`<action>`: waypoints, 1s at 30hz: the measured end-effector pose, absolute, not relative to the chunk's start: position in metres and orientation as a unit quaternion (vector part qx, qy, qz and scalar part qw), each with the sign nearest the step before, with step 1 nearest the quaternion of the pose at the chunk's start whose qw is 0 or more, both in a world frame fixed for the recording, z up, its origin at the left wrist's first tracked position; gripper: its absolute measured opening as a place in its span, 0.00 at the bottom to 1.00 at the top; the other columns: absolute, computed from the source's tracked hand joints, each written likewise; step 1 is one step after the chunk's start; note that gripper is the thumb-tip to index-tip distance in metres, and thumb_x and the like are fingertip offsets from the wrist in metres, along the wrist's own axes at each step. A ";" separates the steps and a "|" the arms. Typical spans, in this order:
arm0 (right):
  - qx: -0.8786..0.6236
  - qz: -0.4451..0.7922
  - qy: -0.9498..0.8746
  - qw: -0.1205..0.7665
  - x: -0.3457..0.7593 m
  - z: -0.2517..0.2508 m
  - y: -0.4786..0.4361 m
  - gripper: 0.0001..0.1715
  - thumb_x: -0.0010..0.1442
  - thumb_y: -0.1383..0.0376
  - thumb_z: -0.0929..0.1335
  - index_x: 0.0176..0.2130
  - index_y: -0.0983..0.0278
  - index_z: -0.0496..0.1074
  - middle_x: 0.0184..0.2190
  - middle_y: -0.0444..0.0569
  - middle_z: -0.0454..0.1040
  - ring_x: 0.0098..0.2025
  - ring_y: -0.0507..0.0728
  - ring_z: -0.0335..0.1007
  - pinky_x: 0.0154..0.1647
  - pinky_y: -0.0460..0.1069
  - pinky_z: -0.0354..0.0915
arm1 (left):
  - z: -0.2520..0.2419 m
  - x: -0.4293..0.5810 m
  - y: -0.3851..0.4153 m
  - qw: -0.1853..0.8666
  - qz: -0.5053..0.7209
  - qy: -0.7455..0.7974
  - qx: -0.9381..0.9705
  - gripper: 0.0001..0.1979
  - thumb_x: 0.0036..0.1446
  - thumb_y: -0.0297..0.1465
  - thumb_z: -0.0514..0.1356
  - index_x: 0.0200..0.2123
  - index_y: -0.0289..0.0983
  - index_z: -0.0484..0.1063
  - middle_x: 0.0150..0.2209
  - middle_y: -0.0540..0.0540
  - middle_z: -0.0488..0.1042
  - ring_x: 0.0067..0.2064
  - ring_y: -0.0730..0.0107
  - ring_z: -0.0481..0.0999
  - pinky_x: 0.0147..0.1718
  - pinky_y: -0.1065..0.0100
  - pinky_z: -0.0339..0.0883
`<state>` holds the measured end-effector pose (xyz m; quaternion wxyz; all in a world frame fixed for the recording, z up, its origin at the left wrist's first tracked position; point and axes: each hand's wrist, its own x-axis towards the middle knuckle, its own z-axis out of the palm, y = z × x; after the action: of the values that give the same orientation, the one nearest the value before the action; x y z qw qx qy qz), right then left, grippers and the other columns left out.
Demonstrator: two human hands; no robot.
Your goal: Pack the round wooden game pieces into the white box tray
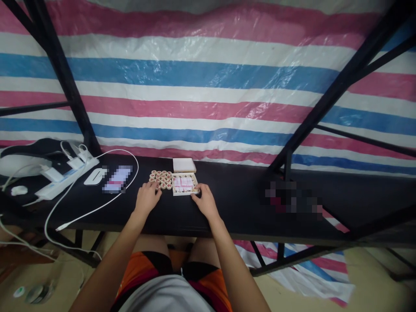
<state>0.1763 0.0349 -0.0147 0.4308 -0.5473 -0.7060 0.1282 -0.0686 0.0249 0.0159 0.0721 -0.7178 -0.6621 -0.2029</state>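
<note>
Several round wooden game discs (160, 177) lie in rows on the black table (234, 195). Right of them sits a small open wooden box (184, 184) with pink and white contents, and its pale lid (184, 165) lies just behind. My left hand (147, 197) rests on the table with its fingertips at the near discs. My right hand (204, 201) touches the front right corner of the box. Whether either hand pinches a disc is too small to tell.
At the left are a white power strip (66, 177) with plugs and cables, a white oval device (94, 176) and a blurred object (117, 179). Another blurred patch (292, 197) lies to the right. Black frame bars (69, 86) stand before a striped tarp (208, 86).
</note>
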 end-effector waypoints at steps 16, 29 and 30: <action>-0.542 0.126 -0.710 0.432 0.177 -0.015 0.035 0.11 0.53 0.66 0.65 0.39 0.60 0.65 0.41 0.49 0.67 0.43 0.58 0.66 0.45 0.53 0.64 | 0.027 0.004 0.040 -0.055 -0.284 -0.491 -0.822 0.10 0.60 0.35 0.56 0.39 0.38 0.75 0.39 0.45 0.78 0.44 0.61 0.72 0.48 0.60 0.62; -0.546 0.114 -0.715 0.423 0.176 -0.014 0.034 0.11 0.53 0.66 0.65 0.40 0.60 0.65 0.42 0.50 0.67 0.45 0.59 0.65 0.45 0.54 0.64 | 0.025 0.001 0.047 -0.048 -0.297 -0.470 -0.830 0.11 0.61 0.31 0.54 0.41 0.39 0.75 0.42 0.44 0.75 0.47 0.62 0.70 0.49 0.60 0.63; -0.548 0.112 -0.714 0.421 0.176 -0.014 0.034 0.11 0.53 0.66 0.65 0.40 0.60 0.65 0.42 0.50 0.67 0.45 0.59 0.65 0.45 0.54 0.64 | 0.025 -0.007 0.047 -0.039 -0.302 -0.482 -0.821 0.11 0.60 0.31 0.54 0.41 0.38 0.75 0.43 0.44 0.74 0.48 0.61 0.70 0.49 0.60 0.63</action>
<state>0.1762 0.0338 -0.0139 0.4205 -0.5479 -0.7144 0.1122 -0.0067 0.0470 0.0253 -0.0393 -0.8214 -0.4822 -0.3020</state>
